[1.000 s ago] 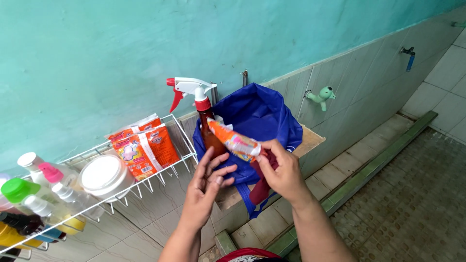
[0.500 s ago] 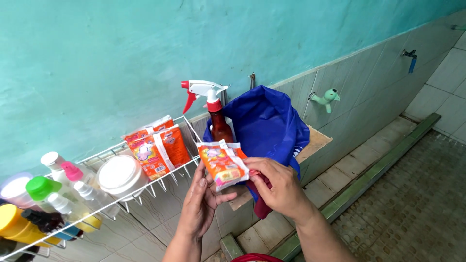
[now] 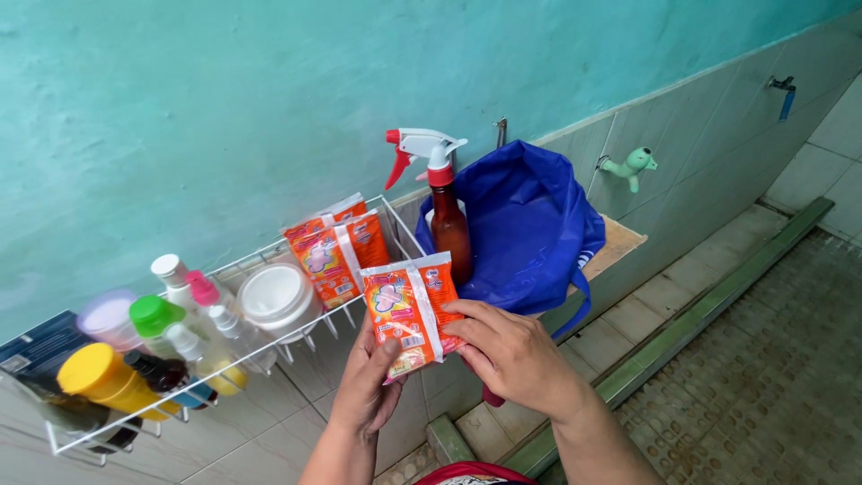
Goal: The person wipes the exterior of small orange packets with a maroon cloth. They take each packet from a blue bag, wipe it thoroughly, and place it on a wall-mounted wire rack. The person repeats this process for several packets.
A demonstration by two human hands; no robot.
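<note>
Head view here, and we've got both hands on a flat orange plastic sachet with a white strip down the middle (image 3: 411, 313), held up just in front of the white wire wall rack (image 3: 269, 346). A second ago that sachet was edge-on and angled up toward the dark blue fabric tote bag (image 3: 530, 229); now we've turned it so its printed face looks straight at us and brought it over toward the rack's near end, so it looks like it's out of the bag and getting a once-over. Our left hand (image 3: 366, 388) cups it from below, thumb pressed on the lower front, fingers tucked behind where we can't see them. Our right hand (image 3: 512, 355) pinches the right edge, fingers curled together onto it, and a bit of dark red cloth (image 3: 491, 393) peeks out under that palm. Package-wise: two more orange sachets of the same kind (image 3: 334, 251) stand upright at the right end of the rack, same orange with white bands and a small pinkish picture. Left of them sits a round white lidded tub (image 3: 274, 295), then a cluster of small bottles with pink, green, white and yellow caps (image 3: 166, 337). A brown spray bottle with a white-and-red trigger head (image 3: 446, 211) stands between the rack and the bag, which rests on a wooden ledge (image 3: 620, 244) against the turquoise wall (image 3: 269, 90).
</note>
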